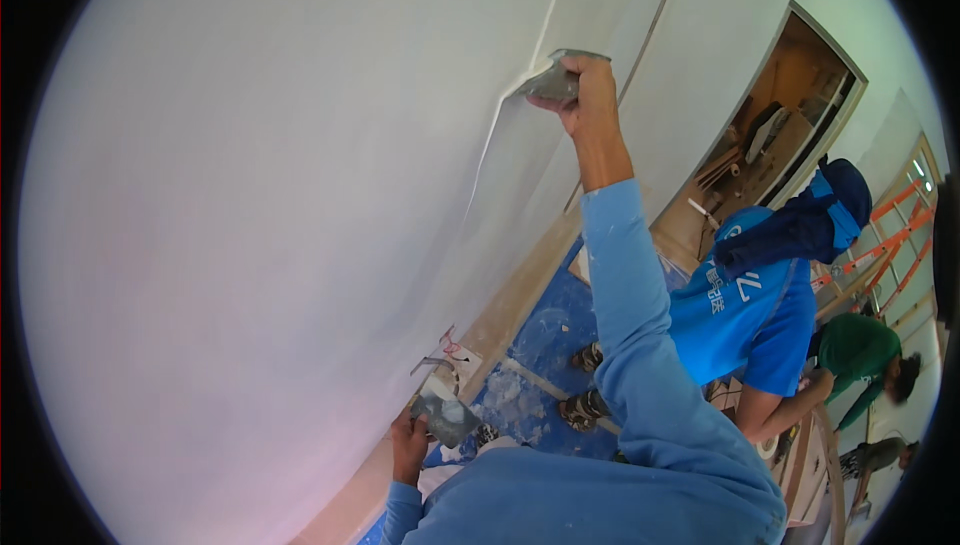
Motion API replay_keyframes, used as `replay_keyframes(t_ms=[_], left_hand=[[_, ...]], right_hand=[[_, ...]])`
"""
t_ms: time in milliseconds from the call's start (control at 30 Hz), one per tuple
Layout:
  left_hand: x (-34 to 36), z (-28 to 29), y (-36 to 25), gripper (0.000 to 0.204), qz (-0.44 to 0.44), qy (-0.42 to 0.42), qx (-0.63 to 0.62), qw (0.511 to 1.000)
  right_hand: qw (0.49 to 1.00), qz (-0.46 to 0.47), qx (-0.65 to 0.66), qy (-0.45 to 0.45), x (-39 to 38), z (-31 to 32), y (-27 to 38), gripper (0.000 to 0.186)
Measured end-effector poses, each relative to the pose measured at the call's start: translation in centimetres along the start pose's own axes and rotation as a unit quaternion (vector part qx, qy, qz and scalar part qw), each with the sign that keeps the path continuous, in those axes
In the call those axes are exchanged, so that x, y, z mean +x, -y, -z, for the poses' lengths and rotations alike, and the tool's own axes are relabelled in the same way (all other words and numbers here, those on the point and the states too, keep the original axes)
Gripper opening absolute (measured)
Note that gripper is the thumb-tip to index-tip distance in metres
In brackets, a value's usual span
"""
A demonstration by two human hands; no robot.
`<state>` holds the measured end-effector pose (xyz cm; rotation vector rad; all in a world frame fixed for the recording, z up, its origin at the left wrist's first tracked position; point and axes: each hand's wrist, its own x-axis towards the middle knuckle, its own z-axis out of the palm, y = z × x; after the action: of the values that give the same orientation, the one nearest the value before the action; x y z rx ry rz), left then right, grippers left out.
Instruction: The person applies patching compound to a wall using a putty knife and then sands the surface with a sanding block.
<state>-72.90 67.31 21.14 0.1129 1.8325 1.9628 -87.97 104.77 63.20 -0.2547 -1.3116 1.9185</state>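
My right hand (592,95) is raised high, its fingers and thumb wrapped round a grey, flat putty scraper (556,84). The scraper's edge touches the pale wall (260,205), with white putty along that edge. A thin white putty line (486,151) runs down the wall below the blade, and another white streak (550,13) rises above it. Low at the left, my left hand (409,447) grips a second grey, putty-smeared scraper (446,417) beside the foot of the wall. A lump of whitish putty seems to lie on it.
Several wires (455,348) stick out of the wall near my left hand. Blue sheeting (545,335) with white spatter covers the floor. To the right, a person in a blue shirt (745,315) bends close to my arm; a person in green (862,355) is farther off. An orange ladder (890,235) stands behind.
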Motion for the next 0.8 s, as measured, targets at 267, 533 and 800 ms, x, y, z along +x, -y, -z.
replay_keyframes(t_ms=[267, 533, 800], left_hand=[[-2.2, 1.4, 3.0, 0.022, -0.006, 0.01, 0.007, 1.0], [-4.0, 2.3, 4.0, 0.021, -0.005, 0.004, -0.023, 1.0], [-2.4, 3.0, 5.4, 0.022, -0.006, -0.017, -0.001, 1.0]], right_hand=[[0.998, 0.046, -0.011, 0.044, -1.8, -2.7, 7.7, 0.04], [0.99, 0.105, -0.047, 0.08, -1.8, -5.8, 15.4, 0.032], [0.985, 0.143, -0.057, 0.074, -1.2, -10.1, 21.1, 0.034]])
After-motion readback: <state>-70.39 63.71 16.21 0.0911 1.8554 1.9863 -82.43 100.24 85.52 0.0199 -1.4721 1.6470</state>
